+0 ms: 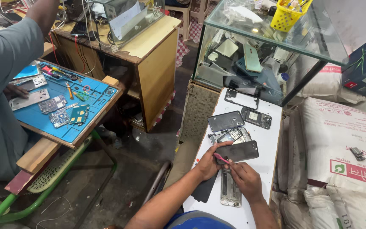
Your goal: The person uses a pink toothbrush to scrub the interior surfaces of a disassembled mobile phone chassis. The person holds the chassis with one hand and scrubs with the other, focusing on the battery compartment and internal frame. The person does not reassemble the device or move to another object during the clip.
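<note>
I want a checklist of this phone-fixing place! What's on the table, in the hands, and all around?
Surface: white table, partly bare.
Job's things: dark phone panel held over the table; pink pry tool at its edge.
Clutter: phone back covers, keypad phone, bare phone frame.
Grippers: left hand pinches the tool; right hand steadies the panel.
Cables: wires on the wooden desk.
Surroundings: glass display case, yellow basket, sacks, another person's blue repair mat.

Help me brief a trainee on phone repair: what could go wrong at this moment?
The pink pry tool, pinched between left hand and right hand, works the edge of the dark phone panel; a slip could crack it. Loose phone shells crowd the narrow white table and might get knocked off.
</note>
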